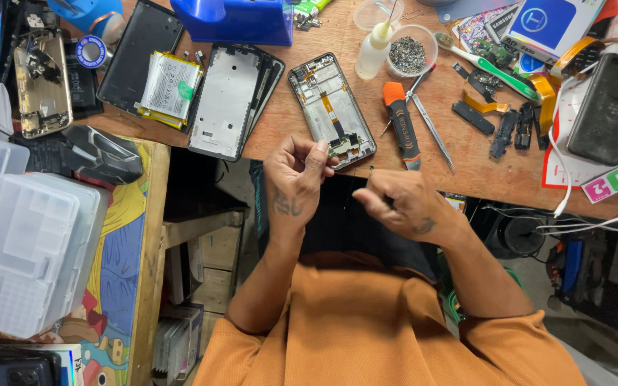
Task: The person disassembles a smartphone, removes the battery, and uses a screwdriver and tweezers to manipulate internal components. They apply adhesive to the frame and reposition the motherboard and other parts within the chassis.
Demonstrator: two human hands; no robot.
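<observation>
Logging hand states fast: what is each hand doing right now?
Left hand: fingers curled, pinched at the tips; anything held is too small to tell.
Right hand: loosely closed, fingertips pinched; contents cannot be told.

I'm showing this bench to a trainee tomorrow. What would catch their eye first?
Most likely the two hands at the desk edge: the left hand and right hand, fingers pinched close together, though anything between them is too small to see. Just above lies an opened phone frame with its insides bare, and to its right an orange-handled screwdriver.

orange-black screwdriver, orange shirt, blue box
</observation>
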